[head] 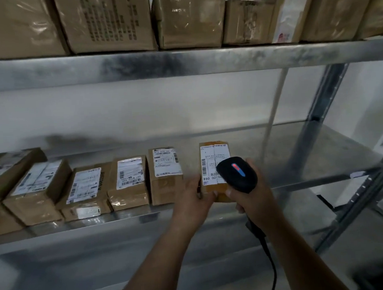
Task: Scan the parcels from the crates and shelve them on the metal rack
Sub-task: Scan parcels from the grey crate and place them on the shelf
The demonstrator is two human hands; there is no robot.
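Observation:
A small brown parcel (210,166) with a white barcode label lies on the middle shelf of the metal rack (297,152). My left hand (194,194) grips its near left corner, thumb on the front face. My right hand (251,195) holds a black barcode scanner (237,174) with a lit red and blue strip, just over the parcel's right side. The scanner's black cable (269,258) hangs down along my right forearm. To the left of this parcel, several labelled parcels (130,181) stand in a row on the same shelf.
The upper shelf (182,63) carries several larger cardboard boxes (106,20) side by side. The right part of the middle shelf is bare metal. Grey rack uprights (318,120) stand at the right, with a white wall behind.

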